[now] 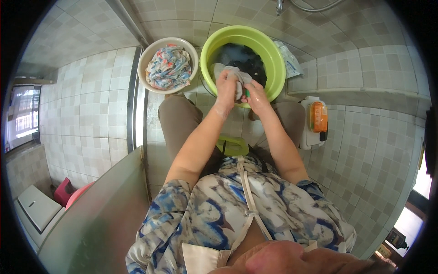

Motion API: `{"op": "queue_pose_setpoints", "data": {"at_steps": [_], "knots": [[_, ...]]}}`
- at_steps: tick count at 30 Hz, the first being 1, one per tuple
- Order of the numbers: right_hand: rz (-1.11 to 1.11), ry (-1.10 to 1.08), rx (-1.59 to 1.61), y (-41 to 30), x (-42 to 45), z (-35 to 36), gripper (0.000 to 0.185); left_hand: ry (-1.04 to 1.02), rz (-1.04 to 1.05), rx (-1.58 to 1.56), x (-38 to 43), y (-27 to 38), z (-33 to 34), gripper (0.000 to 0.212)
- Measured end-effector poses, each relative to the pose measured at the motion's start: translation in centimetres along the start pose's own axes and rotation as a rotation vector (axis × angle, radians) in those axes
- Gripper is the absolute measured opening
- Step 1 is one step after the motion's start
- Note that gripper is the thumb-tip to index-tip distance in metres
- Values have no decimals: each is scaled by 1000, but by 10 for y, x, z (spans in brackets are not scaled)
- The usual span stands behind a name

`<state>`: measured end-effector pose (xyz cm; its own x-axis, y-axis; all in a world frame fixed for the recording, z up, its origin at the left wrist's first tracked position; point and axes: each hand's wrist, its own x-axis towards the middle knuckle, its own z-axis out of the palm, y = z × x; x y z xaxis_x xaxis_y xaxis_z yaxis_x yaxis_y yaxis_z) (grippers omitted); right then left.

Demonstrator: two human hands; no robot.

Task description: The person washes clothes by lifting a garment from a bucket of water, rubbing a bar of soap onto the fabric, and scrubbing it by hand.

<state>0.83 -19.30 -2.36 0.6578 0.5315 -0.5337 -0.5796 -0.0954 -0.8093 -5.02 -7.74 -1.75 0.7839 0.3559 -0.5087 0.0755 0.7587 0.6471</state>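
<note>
A lime-green plastic basin (276, 70) stands on the tiled floor before me, with murky water and dark cloth (255, 65) in it. Over its near rim I grip a wet light-grey cloth (239, 73) in both hands. My left hand (226, 87) is closed around the cloth on the left side. On the right, my right hand (256, 96) pinches the cloth, with a small green item (247, 93) showing beside its fingers; I cannot tell what it is. Part of the grey cloth hangs into the basin.
Left of the green basin, a white basin (142, 68) holds a crumpled patterned cloth (169, 68). A plastic bag (289, 61) lies behind the green basin's right side. An orange packet (319, 117) rests on a white container (309, 139) at right. A tap (279, 7) is on the wall.
</note>
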Motion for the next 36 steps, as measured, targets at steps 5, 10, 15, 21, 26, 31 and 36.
{"op": "queue_pose_setpoints", "data": {"at_steps": [5,10,15,21,26,31,36], "knots": [[-358,130,-517,-12,-6,7,49,-22,-34,-423,14,3,3,26],[-247,-191,-1092,-55,-33,23,95,44,136,-21,13,7,5,40],[-353,20,-1070,-34,-16,15,74,-84,365,544,12,6,8,43],[-610,82,-998,-20,-4,-2,49,-155,497,670,7,-1,8,30],[-563,139,-888,-7,22,-26,18,-168,907,902,8,-10,10,16],[-564,192,-881,-3,27,-21,26,-18,877,895,14,-17,0,18],[-538,24,-953,-4,17,-14,39,-39,721,996,12,-10,-6,17]]}}
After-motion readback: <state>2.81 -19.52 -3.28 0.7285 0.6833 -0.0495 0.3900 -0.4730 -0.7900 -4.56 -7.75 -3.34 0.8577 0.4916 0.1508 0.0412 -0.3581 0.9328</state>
